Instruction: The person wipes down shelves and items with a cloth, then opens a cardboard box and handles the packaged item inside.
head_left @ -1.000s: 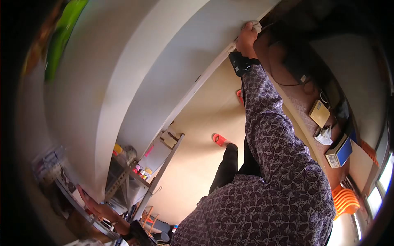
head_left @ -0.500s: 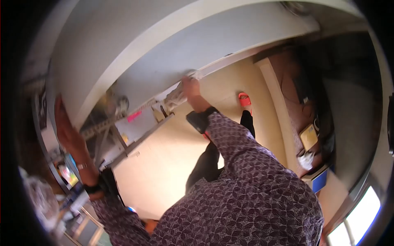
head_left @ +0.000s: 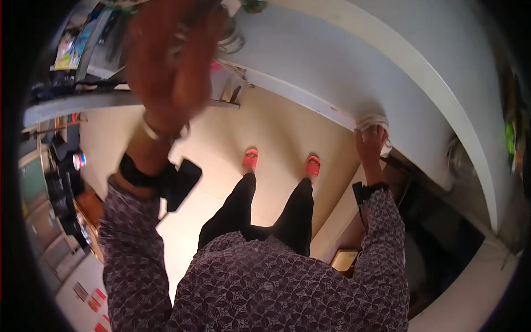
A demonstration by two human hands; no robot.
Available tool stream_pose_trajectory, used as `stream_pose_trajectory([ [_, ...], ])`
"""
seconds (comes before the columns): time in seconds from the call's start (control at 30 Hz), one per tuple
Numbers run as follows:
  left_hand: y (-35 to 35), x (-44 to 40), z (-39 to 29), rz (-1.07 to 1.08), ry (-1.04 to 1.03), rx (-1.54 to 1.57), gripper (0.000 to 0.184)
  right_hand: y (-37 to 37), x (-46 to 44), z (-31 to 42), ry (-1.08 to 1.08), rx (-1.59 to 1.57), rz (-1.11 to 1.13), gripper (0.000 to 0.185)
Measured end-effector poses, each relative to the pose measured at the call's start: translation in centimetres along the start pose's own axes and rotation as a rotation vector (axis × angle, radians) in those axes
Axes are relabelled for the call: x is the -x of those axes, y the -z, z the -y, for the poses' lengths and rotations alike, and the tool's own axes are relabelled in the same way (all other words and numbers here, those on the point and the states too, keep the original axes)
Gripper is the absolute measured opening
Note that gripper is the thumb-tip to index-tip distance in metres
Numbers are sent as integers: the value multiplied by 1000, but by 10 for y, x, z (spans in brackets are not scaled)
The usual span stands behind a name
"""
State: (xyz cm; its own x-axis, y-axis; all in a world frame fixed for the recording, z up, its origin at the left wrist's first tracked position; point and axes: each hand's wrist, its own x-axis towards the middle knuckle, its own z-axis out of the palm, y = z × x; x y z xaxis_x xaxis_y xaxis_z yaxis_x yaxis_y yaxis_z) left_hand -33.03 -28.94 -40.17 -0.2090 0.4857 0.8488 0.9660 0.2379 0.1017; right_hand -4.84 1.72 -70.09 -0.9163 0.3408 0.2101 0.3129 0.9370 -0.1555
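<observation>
My right hand [head_left: 371, 143] is closed on a bunched whitish cloth [head_left: 371, 120]. It presses the cloth onto the grey shelf surface [head_left: 332, 61], close to the front edge. Raised near the camera at upper left is my left hand [head_left: 171, 66], smeared by motion. Its fingers overlap, and whether they hold anything is unclear. Behind that hand, a shiny metal-looking container [head_left: 231, 40] shows partly on the shelf. Dark straps with black box-like devices sit on both wrists.
A pale curved-looking beam [head_left: 448, 88] crosses above the shelf. Red slippers [head_left: 251, 159] are on my feet on the tan floor [head_left: 276, 122]. A yellowish box [head_left: 344, 260] lies by my right arm. Green items [head_left: 510, 144] stand at far right.
The view has swung, with the shelf now running down to the right. My right hand and the cloth appear farther right along the shelf edge. My left hand has come up, closer to the camera.
</observation>
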Motion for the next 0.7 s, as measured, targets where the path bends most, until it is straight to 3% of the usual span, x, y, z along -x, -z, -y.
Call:
stream_pose_trajectory([
  [0.03,-2,24,-9,-59,268,261,29,-2,-2,4,35,27,-13,29],
  [0.17,-24,133,27,329,795,53,31,-22,-22,11,109,37,24,17],
  [0.27,-51,165,65,350,571,-151,39,-30,-46,34,211,-35,8,15],
  [0.37,-83,164,96,401,518,-193,49,-33,-53,41,256,33,-28,14],
  [0.4,-91,163,108,437,437,-228,63,-30,-58,46,287,10,-61,15],
  [0.6,-113,135,119,819,517,-621,77,-50,-103,102,460,-219,-70,16],
  [0.7,-117,119,132,881,524,-617,81,-72,-131,156,468,-269,-86,23],
])
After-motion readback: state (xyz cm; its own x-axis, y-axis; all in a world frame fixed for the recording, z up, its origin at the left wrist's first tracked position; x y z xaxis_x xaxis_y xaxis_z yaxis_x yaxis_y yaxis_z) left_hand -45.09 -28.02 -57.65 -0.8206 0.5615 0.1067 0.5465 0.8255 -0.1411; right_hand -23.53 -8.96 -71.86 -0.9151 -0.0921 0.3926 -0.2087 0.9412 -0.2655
